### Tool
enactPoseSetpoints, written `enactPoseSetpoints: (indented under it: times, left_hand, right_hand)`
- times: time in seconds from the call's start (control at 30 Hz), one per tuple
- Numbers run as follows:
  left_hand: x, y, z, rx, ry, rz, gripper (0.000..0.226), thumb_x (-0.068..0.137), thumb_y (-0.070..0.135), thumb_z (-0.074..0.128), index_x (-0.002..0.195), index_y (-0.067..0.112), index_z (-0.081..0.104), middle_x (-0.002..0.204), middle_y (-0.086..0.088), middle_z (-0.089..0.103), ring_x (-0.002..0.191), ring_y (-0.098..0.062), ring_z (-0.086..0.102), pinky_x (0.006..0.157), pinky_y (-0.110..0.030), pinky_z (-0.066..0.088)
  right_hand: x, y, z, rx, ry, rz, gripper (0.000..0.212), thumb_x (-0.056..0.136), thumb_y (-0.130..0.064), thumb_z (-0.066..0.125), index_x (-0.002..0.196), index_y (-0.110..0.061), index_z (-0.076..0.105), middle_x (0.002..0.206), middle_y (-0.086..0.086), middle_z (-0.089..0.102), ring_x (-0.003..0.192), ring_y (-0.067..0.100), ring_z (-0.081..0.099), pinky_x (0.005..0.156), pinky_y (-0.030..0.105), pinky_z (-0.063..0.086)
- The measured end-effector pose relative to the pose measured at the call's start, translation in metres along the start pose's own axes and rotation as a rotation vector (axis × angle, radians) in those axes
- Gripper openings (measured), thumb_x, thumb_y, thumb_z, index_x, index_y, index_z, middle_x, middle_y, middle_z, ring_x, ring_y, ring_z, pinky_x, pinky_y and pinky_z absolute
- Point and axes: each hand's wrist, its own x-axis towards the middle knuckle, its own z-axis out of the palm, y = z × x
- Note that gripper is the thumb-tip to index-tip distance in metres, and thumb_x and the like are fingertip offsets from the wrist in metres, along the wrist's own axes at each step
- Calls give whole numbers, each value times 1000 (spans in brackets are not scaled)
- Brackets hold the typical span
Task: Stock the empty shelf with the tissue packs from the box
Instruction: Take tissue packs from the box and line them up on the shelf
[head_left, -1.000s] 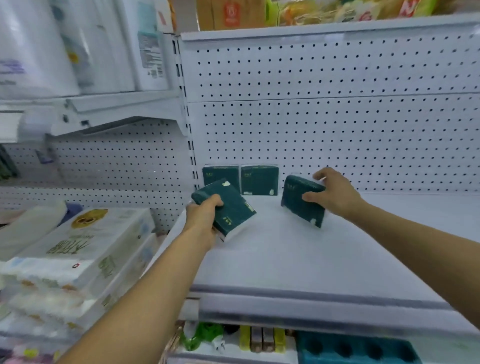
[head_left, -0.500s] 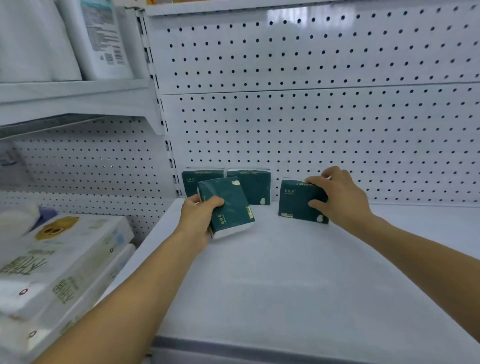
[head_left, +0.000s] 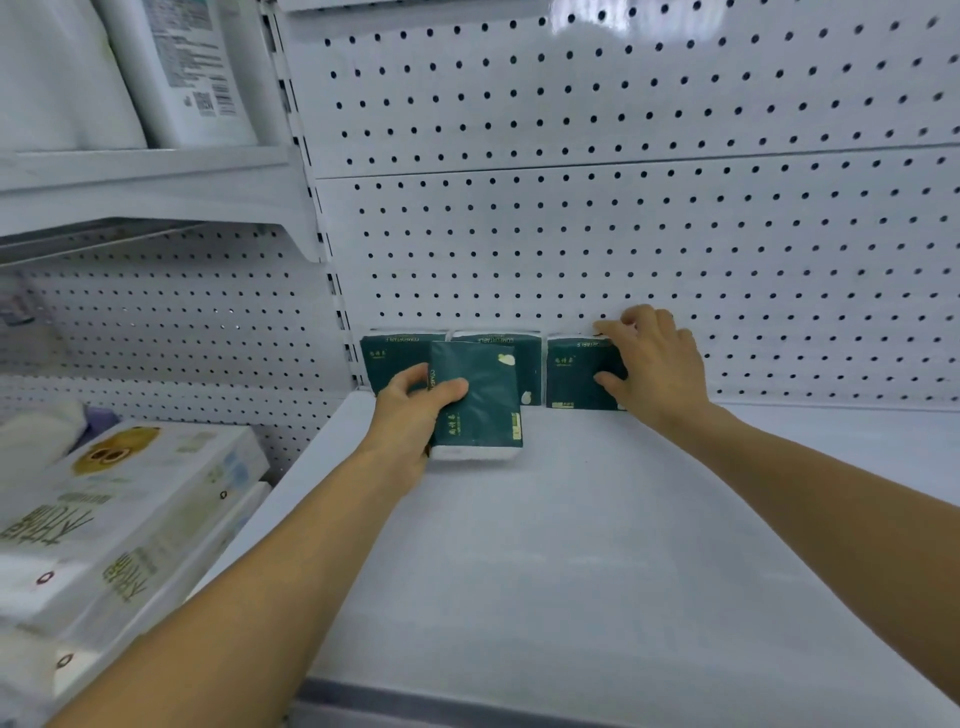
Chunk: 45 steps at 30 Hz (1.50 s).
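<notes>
While both arms reach in from the bottom of the frame, the left hand (head_left: 410, 415) grips a dark green tissue pack (head_left: 480, 402) just left of frame centre: thumb curled over its top face, the other fingers hidden beneath. That pack is tilted, its white lower end toward the camera, and whether it touches the white shelf (head_left: 571, 545) I can't tell. It overlaps the view of two more green packs standing upright against the pegboard back panel (head_left: 623, 234): the leftmost standing pack (head_left: 387, 361) sits in the back-left corner of the shelf, the second standing pack (head_left: 522, 358) is just beside it on the right. A third standing pack (head_left: 576, 376) stands right of centre, a narrow gap from the second one, also at the back panel. The right hand (head_left: 657, 364) holds this pack at its right end, fingers curled over the top edge, thumb pressed on the front face. At lower left of the frame, on the adjacent shelving bay, lies a stack of large white tissue bundles (head_left: 119, 519) with yellow and green print, blurred. At upper left, an upper shelf (head_left: 145, 171) carries large white wrapped packages (head_left: 192, 67), one with a barcode label; text unreadable.
</notes>
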Motion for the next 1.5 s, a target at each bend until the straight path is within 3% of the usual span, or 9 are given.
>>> enactPoseSetpoints:
  times: [0.1,0.2,0.27,0.37,0.47,0.63,0.8,0.93,1.5]
  left_hand:
    - [-5,6,5,125,-76,58,64,79,12,80,135,17,49,107,-3,73,94,-22,72,85,-40,58]
    - [-13,16,19,329,-203,150,69,76,14,83,136,21,48,104,0,75,88,-18,74,77,-33,59]
    - [-18,18,33,426,-306,200,70,77,16,83,136,25,46,100,3,76,86,-17,74,79,-34,59]
    - [-23,16,51,510,-389,249,63,81,23,79,136,28,48,97,7,76,86,-12,73,82,-32,58]
    - [-18,8,56,681,-375,363,50,88,35,71,134,29,52,96,17,74,92,2,67,90,-26,52]
    - [9,-9,61,1078,-200,705,59,89,39,68,141,29,43,140,12,50,129,-7,45,109,-34,39]
    - [43,-28,81,1427,-147,1056,81,84,45,71,151,26,29,156,4,32,144,-19,28,120,-43,19]
    - [64,-43,88,1672,-99,1214,89,79,46,74,152,25,27,157,2,33,144,-21,32,118,-51,23]
    - [87,-51,86,1711,-73,1441,93,65,28,88,144,20,40,144,-1,46,129,-21,44,112,-52,31]
  right_hand:
    - [-9,-18,-22,353,40,18,60,86,-49,65,138,-28,46,132,1,47,119,20,45,92,38,42]
    - [-15,-40,-52,944,-293,106,64,82,-57,64,139,-40,41,126,-13,52,114,3,52,89,26,48]
    - [-19,-40,-61,1020,-444,95,64,81,-45,72,138,-35,45,115,-11,61,106,3,58,81,24,53]
    - [-30,-24,-62,1070,-461,114,37,80,-19,79,114,-20,65,103,-1,70,97,15,66,70,26,57]
    - [-50,12,-59,1063,-401,210,28,77,-16,80,103,-16,69,101,-1,72,99,18,66,82,29,56]
    - [-76,79,-54,1024,-230,421,24,78,-13,79,100,-17,69,96,-1,73,95,24,64,88,40,55]
    - [-79,118,-44,937,-58,540,21,80,-11,77,98,-16,69,93,-2,71,83,10,62,72,21,49]
    - [-67,128,-33,925,2,573,24,81,-9,76,104,-13,69,93,-1,70,73,-1,59,63,10,46]
    - [-42,111,-7,802,54,564,28,80,-19,77,101,-15,58,94,-1,64,78,8,56,64,15,44]
